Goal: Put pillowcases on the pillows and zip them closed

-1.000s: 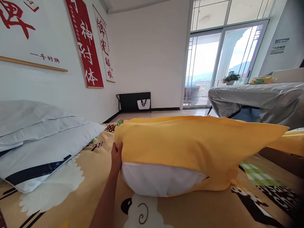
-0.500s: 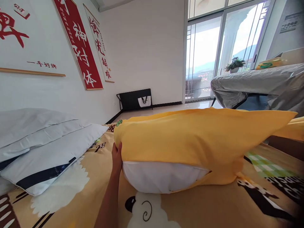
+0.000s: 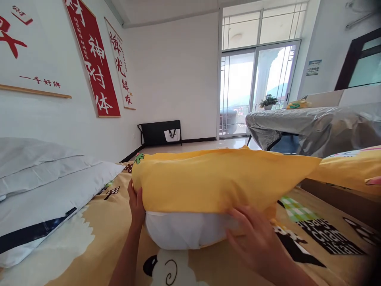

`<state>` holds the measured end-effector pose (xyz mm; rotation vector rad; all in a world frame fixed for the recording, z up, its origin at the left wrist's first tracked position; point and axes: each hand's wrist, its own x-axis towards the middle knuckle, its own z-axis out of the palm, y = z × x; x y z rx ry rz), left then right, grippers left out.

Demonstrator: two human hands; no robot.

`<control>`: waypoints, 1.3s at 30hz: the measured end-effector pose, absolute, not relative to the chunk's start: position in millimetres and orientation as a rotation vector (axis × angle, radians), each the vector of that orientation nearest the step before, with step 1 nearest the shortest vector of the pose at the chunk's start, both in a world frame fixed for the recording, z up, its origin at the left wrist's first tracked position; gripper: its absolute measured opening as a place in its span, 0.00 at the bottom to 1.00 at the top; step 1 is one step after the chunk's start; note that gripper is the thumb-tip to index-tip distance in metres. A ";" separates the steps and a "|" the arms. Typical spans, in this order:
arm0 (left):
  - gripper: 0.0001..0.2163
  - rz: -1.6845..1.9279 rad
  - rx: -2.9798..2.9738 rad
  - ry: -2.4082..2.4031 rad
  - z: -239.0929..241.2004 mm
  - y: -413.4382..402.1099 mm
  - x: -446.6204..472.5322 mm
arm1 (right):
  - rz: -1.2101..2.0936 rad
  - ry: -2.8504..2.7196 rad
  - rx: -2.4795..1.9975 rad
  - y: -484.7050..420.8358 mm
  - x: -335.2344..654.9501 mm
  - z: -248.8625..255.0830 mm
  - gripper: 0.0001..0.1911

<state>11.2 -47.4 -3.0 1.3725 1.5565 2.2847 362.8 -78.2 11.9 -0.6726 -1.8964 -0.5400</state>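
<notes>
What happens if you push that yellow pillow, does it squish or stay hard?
The pillow probably squishes: its white filling bulges from the open case and dents under the right hand. It looks light for its size, held up at one end by the left hand. It likely won't roll, only flop.

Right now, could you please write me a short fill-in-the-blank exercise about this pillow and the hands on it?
1. The pillowcase half covering the pillow is ____.
2. The pillow's bare end showing at the opening is ____.
3. The left hand grips the pillow's ____ corner.
4. The right hand rests at the pillowcase's open ____.

Missing words: yellow; white; left; edge
</notes>
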 end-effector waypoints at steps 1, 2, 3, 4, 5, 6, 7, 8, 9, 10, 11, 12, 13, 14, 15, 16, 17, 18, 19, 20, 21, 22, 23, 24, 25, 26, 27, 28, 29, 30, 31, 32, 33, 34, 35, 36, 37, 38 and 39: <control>0.28 2.286 1.408 1.571 -2.4 -50.5 12.2 | -0.615 -1.894 -0.660 -65.3 354.8 11.7 0.15; 0.28 2.276 1.451 1.589 -2.1 -54.5 13.1 | -0.697 -1.870 -0.652 -54.0 347.6 11.1 0.17; 0.28 2.264 1.504 1.607 -2.2 -59.4 14.0 | -0.778 -1.824 -0.648 -44.9 341.8 10.8 0.19; 0.28 2.249 1.569 1.620 -2.7 -65.0 15.4 | -0.848 -1.761 -0.646 -38.2 337.5 11.5 0.20; 0.28 2.239 1.647 1.632 -3.4 -71.3 17.6 | -0.896 -1.701 -0.645 -33.8 334.8 13.7 0.20; 0.29 2.234 1.743 1.648 -4.2 -77.8 21.3 | -0.934 -1.651 -0.649 -31.4 333.4 17.3 0.20; 0.29 2.233 1.863 1.665 -4.8 -84.2 26.7 | -0.966 -1.614 -0.660 -30.4 332.9 22.2 0.21; 0.31 2.231 2.012 1.688 -4.9 -90.1 34.3 | -0.987 -1.597 -0.675 -30.4 332.9 27.9 0.21; 0.32 2.201 2.207 1.710 -4.1 -94.8 44.1 | -0.997 -1.603 -0.688 -31.1 332.9 33.9 0.21; 0.34 2.133 2.423 1.735 -2.3 -98.1 55.9 | -1.002 -1.621 -0.692 -32.0 332.8 39.5 0.21; 0.34 2.041 2.625 1.761 0.6 -99.6 69.1 | -1.006 -1.648 -0.685 -32.9 332.3 44.5 0.20; 0.32 1.940 2.790 1.790 4.7 -99.0 82.8 | -1.012 -1.679 -0.670 -33.8 331.8 48.9 0.18; 0.29 1.862 2.893 1.841 9.6 -96.5 96.1 | -1.022 -1.708 -0.655 -34.5 331.5 52.7 0.16; 0.26 1.815 2.939 1.916 15.2 -92.1 108.0 | -1.038 -1.732 -0.641 -34.9 331.7 56.4 0.14; 0.23 1.799 2.934 2.006 21.1 -86.2 117.7 | -1.059 -1.750 -0.627 -34.7 332.8 60.5 0.12; 0.22 1.806 2.896 2.100 26.8 -79.4 124.9 | -1.080 -1.763 -0.609 -33.9 334.8 65.4 0.11; 0.21 1.806 2.857 2.181 32.2 -72.1 129.5 | -1.100 -1.775 -0.583 -32.3 337.7 71.4 0.11; 0.20 1.802 2.811 2.250 37.1 -64.9 131.6 | -1.119 -1.781 -0.541 -30.1 341.4 78.4 0.11; 0.20 1.801 2.766 2.305 41.5 -58.1 131.6 | -1.133 -1.779 -0.488 -27.3 345.6 86.1 0.12; 0.21 1.812 2.719 2.348 45.6 -52.1 129.8 | -1.136 -1.769 -0.434 -24.3 350.0 93.9 0.12; 0.21 1.838 2.666 2.381 49.6 -46.9 126.7 | -1.124 -1.748 -0.388 -21.4 354.3 101.1 0.12; 0.21 1.871 2.603 2.406 53.6 -42.6 122.4 | -1.097 -1.719 -0.354 -18.9 358.3 106.9 0.12; 0.20 1.902 2.530 2.423 57.8 -39.0 117.3 | -1.066 -1.688 -0.326 -17.0 362.2 110.8 0.13; 0.18 1.916 2.458 2.433 62.0 -36.1 111.4 | -1.042 -1.663 -0.305 -15.9 366.1 112.1 0.15; 0.17 1.903 2.397 2.434 65.9 -33.9 105.1 | -1.032 -1.650 -0.295 -15.3 370.3 110.6 0.16; 0.16 1.868 2.354 2.425 69.0 -32.4 98.3 | -1.041 -1.647 -0.301 -15.1 375.4 106.2 0.17; 0.16 1.820 2.331 2.408 70.8 -31.6 91.0 | -1.057 -1.649 -0.335 -15.0 381.5 99.2 0.18; 0.17 1.767 2.330 2.383 70.8 -31.6 83.4 | -1.071 -1.655 -0.407 -14.7 388.9 89.8 0.20; 0.18 1.706 2.345 2.361 68.3 -32.5 75.3 | -1.071 -1.661 -0.518 -14.1 397.5 78.6 0.21; 0.20 1.632 2.366 2.349 63.1 -34.2 66.8 | -1.046 -1.667 -0.667 -13.0 406.7 66.3 0.23; 0.21 1.539 2.387 2.354 55.1 -36.8 58.0 | -1.001 -1.676 -0.837 -11.6 415.7 53.8 0.25; 0.22 1.423 2.384 2.387 44.8 -40.0 48.9 | -0.936 -1.695 -1.012 -10.2 423.8 42.0 0.26; 0.23 1.268 2.330 2.452 32.7 -43.6 39.7 | -0.858 -1.721 -1.183 -8.9 429.8 31.9 0.26; 0.23 1.093 2.220 2.530 20.1 -47.3 30.7 | -0.770 -1.754 -1.343 -8.1 433.2 24.4 0.26; 0.21 0.918 2.076 2.595 8.1 -50.8 22.4 | -0.678 -1.792 -1.485 -7.9 433.5 20.4 0.27; 0.19 0.759 1.927 2.636 -1.9 -53.9 14.8 | -0.592 -1.842 -1.606 -8.2 430.9 20.4 0.27; 0.16 0.627 1.799 2.656 -8.5 -56.2 8.4 | -0.527 -1.912 -1.708 -8.6 426.0 24.6 0.27; 0.14 0.528 1.709 2.664 -10.7 -57.7 3.4 | -0.481 -1.993 -1.794 -8.7 419.8 32.9 0.25; 0.13 0.465 1.670 2.668 -7.9 -58.4 0.0 | -0.456 -2.074 -1.853 -7.9 413.4 44.8 0.24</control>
